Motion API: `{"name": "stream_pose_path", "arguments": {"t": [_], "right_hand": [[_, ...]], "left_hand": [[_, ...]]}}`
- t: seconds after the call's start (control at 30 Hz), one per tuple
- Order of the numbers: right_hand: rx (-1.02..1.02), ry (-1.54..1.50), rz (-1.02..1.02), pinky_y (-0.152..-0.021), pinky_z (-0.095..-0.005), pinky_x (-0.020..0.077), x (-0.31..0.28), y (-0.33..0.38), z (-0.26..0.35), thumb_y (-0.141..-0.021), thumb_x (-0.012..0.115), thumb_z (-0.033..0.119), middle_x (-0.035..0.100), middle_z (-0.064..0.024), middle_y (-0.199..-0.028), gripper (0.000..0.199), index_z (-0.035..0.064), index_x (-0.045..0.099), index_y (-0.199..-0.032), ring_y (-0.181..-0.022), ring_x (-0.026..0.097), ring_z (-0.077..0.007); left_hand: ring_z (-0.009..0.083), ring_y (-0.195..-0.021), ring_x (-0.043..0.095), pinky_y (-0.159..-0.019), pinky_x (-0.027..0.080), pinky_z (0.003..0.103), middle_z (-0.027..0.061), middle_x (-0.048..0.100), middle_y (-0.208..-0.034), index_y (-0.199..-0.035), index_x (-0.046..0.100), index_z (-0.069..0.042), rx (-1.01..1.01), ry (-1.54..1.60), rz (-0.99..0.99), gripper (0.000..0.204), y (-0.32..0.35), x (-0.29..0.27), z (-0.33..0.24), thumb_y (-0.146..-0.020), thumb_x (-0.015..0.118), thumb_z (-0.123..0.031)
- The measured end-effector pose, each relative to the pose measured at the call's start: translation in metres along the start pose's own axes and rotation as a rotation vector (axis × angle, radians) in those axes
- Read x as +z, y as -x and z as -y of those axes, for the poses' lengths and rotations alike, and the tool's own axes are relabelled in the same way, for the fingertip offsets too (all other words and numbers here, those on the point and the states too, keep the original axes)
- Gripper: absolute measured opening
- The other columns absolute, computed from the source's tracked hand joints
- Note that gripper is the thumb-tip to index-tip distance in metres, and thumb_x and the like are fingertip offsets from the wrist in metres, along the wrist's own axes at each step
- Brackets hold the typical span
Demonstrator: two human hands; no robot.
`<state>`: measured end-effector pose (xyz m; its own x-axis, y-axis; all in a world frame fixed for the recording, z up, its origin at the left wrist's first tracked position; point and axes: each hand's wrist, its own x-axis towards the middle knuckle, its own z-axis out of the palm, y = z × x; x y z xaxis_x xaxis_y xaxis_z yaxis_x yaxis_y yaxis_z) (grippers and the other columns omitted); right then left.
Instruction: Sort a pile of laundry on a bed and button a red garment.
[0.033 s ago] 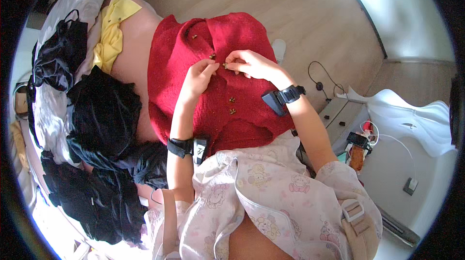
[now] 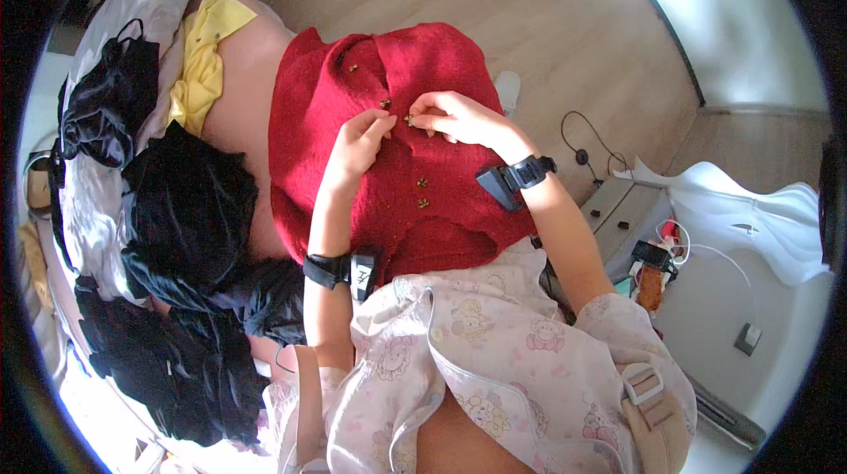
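Observation:
A red knit cardigan (image 2: pixel 318 134) lies spread over my lap and the pink bed edge, with several small gold flower-shaped buttons (image 2: pixel 423 183) down its front. My left hand (image 2: pixel 357 143) pinches the cardigan's front edge near its middle, fingertips close together. Just right of it, my right hand (image 2: pixel 463 121) is closed in a pinch at a gold button (image 2: pixel 409 121). The two sets of fingertips are a small gap apart. Whether that button is in its hole cannot be made out. Both my wrists wear black straps with small devices.
Black clothes (image 2: pixel 190 209) are heaped on the bed (image 2: pixel 238 59) at the left, beside a yellow garment (image 2: pixel 198 68). On the right, a black cable (image 2: pixel 582 134) trails on the wooden floor (image 2: pixel 547 24). A grey-white surface (image 2: pixel 706 297) there holds a phone-like black device (image 2: pixel 653 253) and white cord.

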<state>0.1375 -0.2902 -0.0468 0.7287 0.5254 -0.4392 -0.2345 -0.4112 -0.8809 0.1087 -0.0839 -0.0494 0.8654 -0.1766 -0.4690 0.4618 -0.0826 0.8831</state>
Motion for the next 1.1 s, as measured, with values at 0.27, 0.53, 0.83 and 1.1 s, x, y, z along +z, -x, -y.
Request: {"name": "stream_pose_path", "arguments": {"t": [0.27, 0.53, 0.83, 1.1], "right_hand": [[-0.140, 0.056, 0.007, -0.065, -0.0294, 0.0482, 0.005, -0.007, 0.000, -0.092, 0.060, 0.021, 0.064, -0.0062, -0.079, 0.022, 0.0005, 0.063, -0.099, -0.070, 0.058, -0.0126], [-0.010, 0.185, 0.005, -0.054, -0.0297, 0.0476, 0.005, -0.008, -0.002, -0.091, 0.059, 0.020, 0.064, -0.0074, -0.073, 0.020, -0.0001, 0.061, -0.096, -0.061, 0.059, -0.0136], [-0.393, 0.008, -0.379, -0.045, -0.0213, 0.0448, 0.021, -0.001, -0.005, -0.088, 0.063, 0.007, 0.063, -0.0026, -0.082, 0.010, 0.0026, 0.065, -0.097, -0.060, 0.058, -0.0071], [-0.296, -0.246, -0.268, -0.051, -0.0217, 0.0501, 0.016, -0.006, -0.010, -0.090, 0.062, 0.011, 0.063, -0.0016, -0.078, 0.013, 0.0002, 0.065, -0.097, -0.065, 0.060, -0.0089]], "left_hand": [[-0.0021, -0.051, 0.034, -0.045, 0.022, 0.017, -0.0116, 0.046, -0.063, -0.097, 0.064, -0.012, -0.012, 0.158, 0.066, 0.011, 0.005, -0.004, 0.003, -0.092, 0.060, -0.020], [0.0326, -0.071, 0.063, -0.061, 0.051, 0.041, 0.0128, 0.063, -0.084, -0.085, 0.059, -0.005, 0.605, -0.836, -0.230, 0.014, 0.022, 0.034, -0.013, -0.082, 0.061, -0.020], [0.0131, -0.062, 0.055, -0.058, 0.046, 0.029, 0.0082, 0.061, -0.073, -0.094, 0.062, 0.001, 0.405, -0.348, -0.304, 0.016, 0.003, 0.030, -0.006, -0.088, 0.061, -0.013], [0.0091, -0.073, 0.054, -0.068, 0.045, 0.024, 0.0051, 0.061, -0.079, -0.097, 0.064, 0.001, 0.392, -0.335, -0.245, 0.018, -0.010, 0.013, 0.006, -0.091, 0.061, -0.015]]}}
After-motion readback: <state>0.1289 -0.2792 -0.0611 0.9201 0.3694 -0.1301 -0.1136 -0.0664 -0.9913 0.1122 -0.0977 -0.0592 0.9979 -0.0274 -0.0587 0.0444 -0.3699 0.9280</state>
